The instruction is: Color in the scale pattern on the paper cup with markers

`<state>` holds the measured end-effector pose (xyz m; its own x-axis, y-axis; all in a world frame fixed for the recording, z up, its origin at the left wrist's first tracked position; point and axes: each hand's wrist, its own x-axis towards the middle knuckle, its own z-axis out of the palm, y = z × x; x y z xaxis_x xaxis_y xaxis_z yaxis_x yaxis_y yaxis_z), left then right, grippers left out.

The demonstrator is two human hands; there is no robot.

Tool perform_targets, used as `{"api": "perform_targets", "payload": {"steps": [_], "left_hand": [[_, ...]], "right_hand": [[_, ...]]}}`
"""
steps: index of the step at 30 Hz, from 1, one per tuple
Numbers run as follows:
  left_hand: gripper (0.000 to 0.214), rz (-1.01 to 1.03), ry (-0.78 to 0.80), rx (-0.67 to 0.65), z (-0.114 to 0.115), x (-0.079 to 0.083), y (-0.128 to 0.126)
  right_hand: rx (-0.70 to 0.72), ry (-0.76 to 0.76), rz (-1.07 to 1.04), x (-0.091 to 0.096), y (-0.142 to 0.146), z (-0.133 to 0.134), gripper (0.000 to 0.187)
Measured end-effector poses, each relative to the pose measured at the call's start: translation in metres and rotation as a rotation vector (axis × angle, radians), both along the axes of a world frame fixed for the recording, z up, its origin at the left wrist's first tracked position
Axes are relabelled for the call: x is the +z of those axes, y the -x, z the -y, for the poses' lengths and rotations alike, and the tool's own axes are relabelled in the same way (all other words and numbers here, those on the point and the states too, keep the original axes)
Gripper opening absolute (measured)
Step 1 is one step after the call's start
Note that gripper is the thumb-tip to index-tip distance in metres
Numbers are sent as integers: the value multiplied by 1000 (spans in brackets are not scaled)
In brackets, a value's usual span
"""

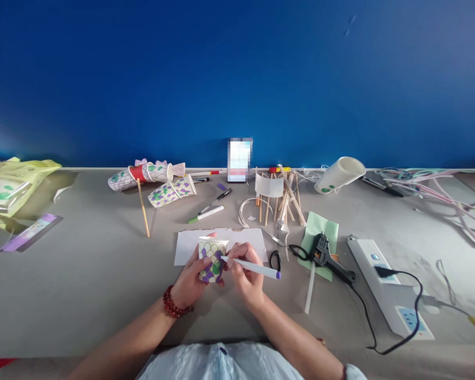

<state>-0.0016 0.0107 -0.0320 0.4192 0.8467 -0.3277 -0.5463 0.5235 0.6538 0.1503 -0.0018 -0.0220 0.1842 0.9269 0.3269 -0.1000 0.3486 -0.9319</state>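
My left hand (192,275) is wrapped round a paper cup (212,258) drawn with a scale pattern, some scales coloured purple and green. In my right hand (247,277) is a purple marker (259,268), its tip at the right side of the cup and its purple end pointing right. Whether the tip touches the cup I cannot tell for sure. A white sheet of paper (184,245) lies behind both hands. Just right of the sheet are scissors (276,258) with black handles, partly covered.
A hot glue gun (322,250) lies on green paper (312,224), beside a power strip (380,279). Wooden sticks (291,203), a green marker (208,214), decorated cups (174,191), a white cup (338,174) and a phone (239,161) stand or lie further back.
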Motion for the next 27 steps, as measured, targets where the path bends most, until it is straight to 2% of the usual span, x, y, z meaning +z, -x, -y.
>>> {"api": "perform_targets", "payload": {"steps": [18, 27], "left_hand": [[74, 12, -20, -2, 0, -1, 0], [73, 13, -5, -5, 0, -2, 0]], "right_hand": [[27, -6, -5, 0, 0, 1, 18], [-27, 0, 2, -2, 0, 1, 21]]}}
